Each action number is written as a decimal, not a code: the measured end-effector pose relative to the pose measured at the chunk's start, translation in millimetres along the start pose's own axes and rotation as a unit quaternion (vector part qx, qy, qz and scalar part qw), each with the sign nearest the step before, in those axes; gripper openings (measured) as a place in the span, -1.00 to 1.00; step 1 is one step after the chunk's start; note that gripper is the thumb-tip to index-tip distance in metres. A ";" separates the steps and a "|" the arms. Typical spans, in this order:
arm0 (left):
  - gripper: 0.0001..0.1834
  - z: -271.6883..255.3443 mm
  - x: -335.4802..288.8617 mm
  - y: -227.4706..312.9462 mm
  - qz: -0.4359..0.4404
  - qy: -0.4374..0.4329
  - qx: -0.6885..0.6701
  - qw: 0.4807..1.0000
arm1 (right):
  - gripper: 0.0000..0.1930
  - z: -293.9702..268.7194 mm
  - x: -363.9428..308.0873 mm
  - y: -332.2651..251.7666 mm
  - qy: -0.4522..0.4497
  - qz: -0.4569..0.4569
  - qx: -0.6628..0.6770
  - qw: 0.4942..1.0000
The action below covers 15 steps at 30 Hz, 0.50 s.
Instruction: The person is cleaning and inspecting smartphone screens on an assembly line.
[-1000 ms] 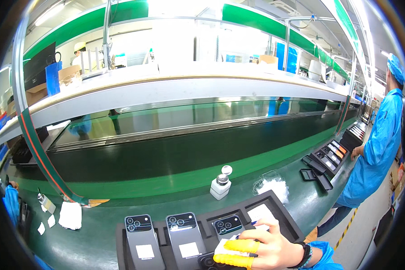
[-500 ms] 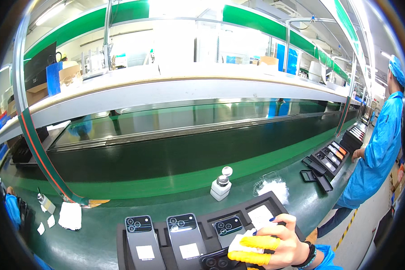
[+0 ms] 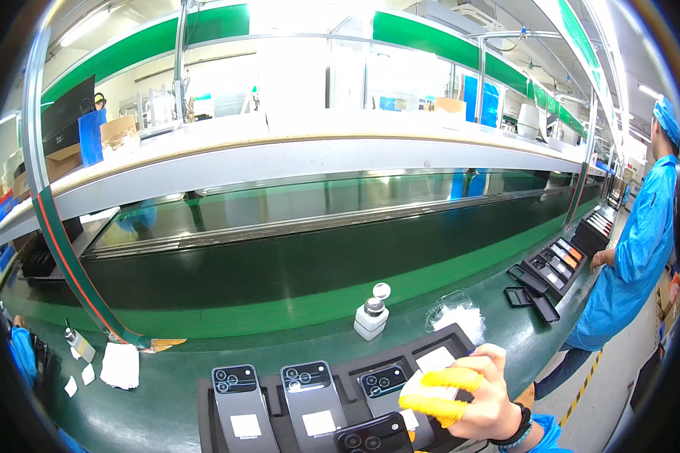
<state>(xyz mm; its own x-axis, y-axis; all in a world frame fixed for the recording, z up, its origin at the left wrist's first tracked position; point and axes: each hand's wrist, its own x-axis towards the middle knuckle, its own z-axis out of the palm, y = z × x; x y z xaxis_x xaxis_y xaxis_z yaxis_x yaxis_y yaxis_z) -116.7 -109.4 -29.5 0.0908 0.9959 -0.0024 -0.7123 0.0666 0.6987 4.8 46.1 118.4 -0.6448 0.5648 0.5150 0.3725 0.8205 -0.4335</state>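
Note:
My right hand (image 3: 482, 396), with yellow finger cots on two fingers, pinches a small white wipe (image 3: 419, 394) just above the tray. A dark smartphone (image 3: 372, 436) with a round-lensed camera block is raised at the lower edge, its lower part cut off. A yellow-covered fingertip of my left hand (image 3: 411, 423) shows at that phone's right edge; the rest of the hand is hidden. Beyond, a black foam tray (image 3: 347, 380) holds several grey phones, among them a left phone (image 3: 238, 400), a middle phone (image 3: 310, 400) and a right phone (image 3: 383, 382), some with white labels.
A white pump bottle (image 3: 371, 318) stands behind the tray, beside a heap of white fibres (image 3: 461, 318). White cloths (image 3: 120, 365) and a small bottle (image 3: 81, 346) lie at left. A conveyor belt (image 3: 279, 272) runs behind. A person in blue (image 3: 636, 234) stands at right near another tray (image 3: 555, 266).
My right hand has lifted off the raised phone and shifted slightly right with the wipe. More of that phone's camera block and the fingertip at its edge now show.

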 end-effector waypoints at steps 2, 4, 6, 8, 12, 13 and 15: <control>-0.35 -5.9 -1.3 -8.4 0.006 0.012 -0.038 0.999 | -0.68 0.1 1.7 5.0 0.002 0.004 0.001 1.000; -0.35 -10.6 -1.2 -13.1 0.007 0.009 -0.051 0.999 | -0.68 0.3 4.0 11.4 0.005 0.008 0.002 1.000; -0.36 -14.4 -1.1 -17.6 0.009 0.006 -0.065 0.998 | -0.68 0.2 6.8 17.9 0.006 0.012 0.002 1.000; -0.40 -14.3 -2.1 -17.3 0.011 0.014 -0.068 0.998 | -0.68 4.1 8.3 26.1 0.008 0.015 0.000 1.000; -0.45 -8.7 -0.7 -5.4 -0.006 -0.006 -0.039 0.999 | -0.68 8.7 21.5 54.3 0.016 0.019 -0.004 1.000; -0.46 -2.9 0.3 -0.9 0.001 0.004 -0.043 0.999 | -0.68 7.7 30.8 57.8 0.018 0.022 -0.004 1.000; -0.46 6.0 1.6 4.4 0.009 0.013 -0.049 0.999 | -0.68 11.0 51.2 72.6 0.021 0.026 -0.005 0.999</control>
<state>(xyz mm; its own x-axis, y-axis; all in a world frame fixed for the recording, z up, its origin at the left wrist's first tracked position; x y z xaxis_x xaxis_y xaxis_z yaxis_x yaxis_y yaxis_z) -115.5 -107.8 -22.1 0.0599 0.9982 -0.0088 -0.7784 0.0522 0.6256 -8.5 133.7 105.1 -0.5957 0.6102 0.5222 0.4122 0.7903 -0.4533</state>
